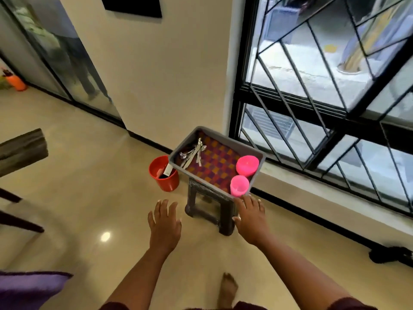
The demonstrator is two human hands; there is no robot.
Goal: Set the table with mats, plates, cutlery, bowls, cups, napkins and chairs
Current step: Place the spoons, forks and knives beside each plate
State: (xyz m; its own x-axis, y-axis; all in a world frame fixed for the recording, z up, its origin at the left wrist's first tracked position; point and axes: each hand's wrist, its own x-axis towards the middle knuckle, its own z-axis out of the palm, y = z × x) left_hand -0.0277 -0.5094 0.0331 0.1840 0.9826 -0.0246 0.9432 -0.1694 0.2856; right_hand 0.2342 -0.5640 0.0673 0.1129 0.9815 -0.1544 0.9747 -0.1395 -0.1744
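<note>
A grey tray rests on a dark stool by the window. Inside it lie a checked purple and orange mat, several pieces of metal cutlery, a pink bowl and a pink cup. Both my hands reach toward the tray. My left hand hovers open over the floor, short of the stool. My right hand is open with fingers spread, just below the pink cup at the tray's near corner.
A red bucket stands on the floor left of the stool. A dark table edge and chair parts show at far left. A barred window fills the right. A purple cloth lies bottom left, dark footwear far right.
</note>
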